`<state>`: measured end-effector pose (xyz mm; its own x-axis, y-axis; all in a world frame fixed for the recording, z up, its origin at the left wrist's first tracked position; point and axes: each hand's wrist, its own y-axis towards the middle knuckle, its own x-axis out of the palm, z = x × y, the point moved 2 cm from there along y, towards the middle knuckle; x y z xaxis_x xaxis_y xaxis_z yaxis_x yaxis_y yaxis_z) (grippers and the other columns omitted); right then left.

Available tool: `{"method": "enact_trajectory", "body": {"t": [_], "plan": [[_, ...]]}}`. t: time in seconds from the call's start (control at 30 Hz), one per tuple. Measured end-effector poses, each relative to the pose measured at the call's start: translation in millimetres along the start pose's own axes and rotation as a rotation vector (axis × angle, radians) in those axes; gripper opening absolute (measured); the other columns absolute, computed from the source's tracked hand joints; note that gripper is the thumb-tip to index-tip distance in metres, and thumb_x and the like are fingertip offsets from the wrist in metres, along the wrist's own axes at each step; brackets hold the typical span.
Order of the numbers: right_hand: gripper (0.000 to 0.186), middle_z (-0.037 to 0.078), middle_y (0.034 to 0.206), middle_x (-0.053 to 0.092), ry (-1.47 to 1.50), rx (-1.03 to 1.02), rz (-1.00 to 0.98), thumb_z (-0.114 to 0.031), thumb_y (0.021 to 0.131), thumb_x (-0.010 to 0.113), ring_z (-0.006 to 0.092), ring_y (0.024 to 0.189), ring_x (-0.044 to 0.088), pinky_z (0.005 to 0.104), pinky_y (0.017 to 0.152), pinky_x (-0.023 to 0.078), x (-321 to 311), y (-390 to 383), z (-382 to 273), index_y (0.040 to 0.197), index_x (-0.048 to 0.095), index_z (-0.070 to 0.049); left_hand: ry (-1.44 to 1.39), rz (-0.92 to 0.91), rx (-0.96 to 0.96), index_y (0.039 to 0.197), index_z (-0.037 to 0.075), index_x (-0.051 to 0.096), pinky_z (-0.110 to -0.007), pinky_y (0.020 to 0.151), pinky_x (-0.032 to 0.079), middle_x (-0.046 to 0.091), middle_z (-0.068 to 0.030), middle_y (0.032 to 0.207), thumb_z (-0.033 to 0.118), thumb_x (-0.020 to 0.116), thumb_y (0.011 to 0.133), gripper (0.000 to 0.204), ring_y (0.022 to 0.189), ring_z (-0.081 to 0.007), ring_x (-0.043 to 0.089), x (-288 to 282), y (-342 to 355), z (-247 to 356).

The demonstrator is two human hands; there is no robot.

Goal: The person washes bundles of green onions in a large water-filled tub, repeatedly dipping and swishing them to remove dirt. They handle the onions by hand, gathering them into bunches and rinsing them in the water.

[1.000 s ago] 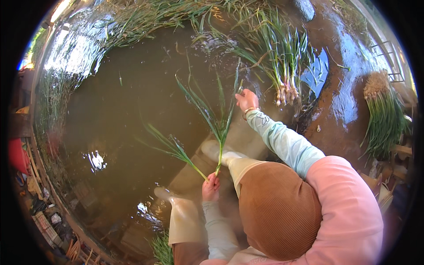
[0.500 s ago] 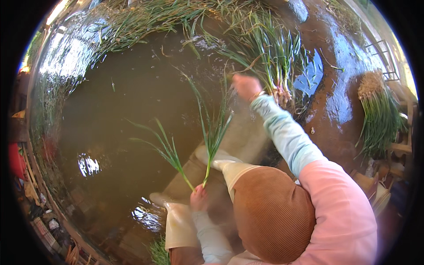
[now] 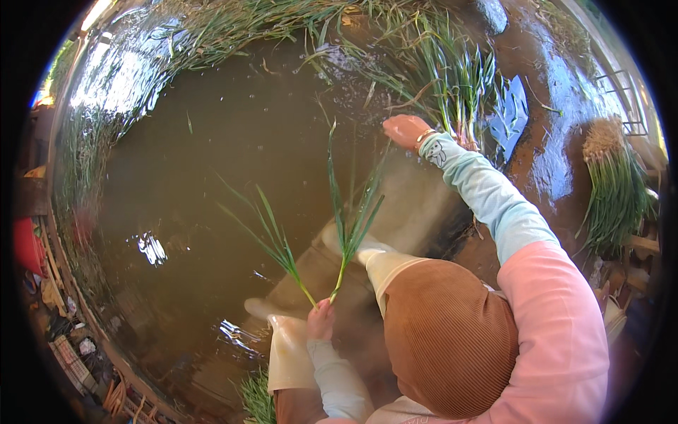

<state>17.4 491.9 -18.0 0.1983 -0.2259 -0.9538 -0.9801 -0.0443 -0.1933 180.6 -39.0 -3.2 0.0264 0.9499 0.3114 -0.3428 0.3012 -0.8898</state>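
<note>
My left hand (image 3: pixel 321 319) is closed low in front of me, pinching the lower ends of two green garlic stalks (image 3: pixel 342 272). Their flat leaves fan up and outward over murky brown water (image 3: pixel 212 141). My right arm reaches forward and to the right. Its hand (image 3: pixel 406 132), with a bracelet at the wrist, hovers over the water beside a larger bunch of green garlic (image 3: pixel 455 88). The right fingers look curled, and their tips are hidden; I cannot make out anything in them. That bunch stands with pale, reddish root ends toward me, partly behind my wrist.
Loose leaves (image 3: pixel 233 28) float along the far and left edges. A blue sheet (image 3: pixel 510 116) lies beside the bunch, on wet brown ground. Farther right rests another rooted bundle (image 3: pixel 613 187). My knee in brown corduroy (image 3: pixel 452 336) fills the lower middle. Clutter (image 3: pixel 74 360) lines the left bank.
The right hand, blurred before, has shifted slightly right and now shows sharply. The left hand keeps its two stalks nearly in place. The whole view has shifted a little.
</note>
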Motion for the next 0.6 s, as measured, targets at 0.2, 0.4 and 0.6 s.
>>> {"method": "enact_trajectory", "body": {"t": [0.2, 0.4, 0.6], "plan": [[0.026, 0.012, 0.104, 0.063, 0.516, 0.019, 0.471, -0.018, 0.094, 0.047, 0.0313, 0.092, 0.061, 0.0403, 0.080, 0.051, -12, 28, -34, 0.117, 0.059, -0.013, 0.013, 0.044, -0.003, 0.104, 0.002, 0.062, -0.019, 0.047, 0.027, 0.044, 0.0064, 0.067, 0.023, 0.057, 0.094, 0.023, 0.055, -0.0040, 0.038, 3, 5, -8], [0.016, 0.009, 0.092, 0.062, -0.039, -0.171, 0.071, -0.012, 0.085, 0.050, 0.0282, 0.092, 0.061, 0.0388, 0.078, 0.052, 28, 86, -83, 0.096, 0.061, -0.011, -0.027, 0.061, -0.054, 0.106, 0.002, 0.059, -0.018, 0.047, 0.026, 0.043, 0.0059, 0.068, 0.025, 0.057, 0.094, 0.026, 0.056, -0.0036, 0.037, 6, -2, -5], [0.028, 0.018, 0.078, 0.065, 0.236, 0.617, 0.506, -0.028, 0.095, 0.045, 0.0349, 0.075, 0.064, 0.0441, 0.068, 0.051, 5, 89, -14, 0.085, 0.060, -0.006, -0.105, -0.056, 0.091, 0.109, 0.001, 0.057, -0.016, 0.047, 0.025, 0.042, 0.0048, 0.069, 0.027, 0.054, 0.095, 0.030, 0.053, -0.0024, 0.033, 11, 6, -1]]}}
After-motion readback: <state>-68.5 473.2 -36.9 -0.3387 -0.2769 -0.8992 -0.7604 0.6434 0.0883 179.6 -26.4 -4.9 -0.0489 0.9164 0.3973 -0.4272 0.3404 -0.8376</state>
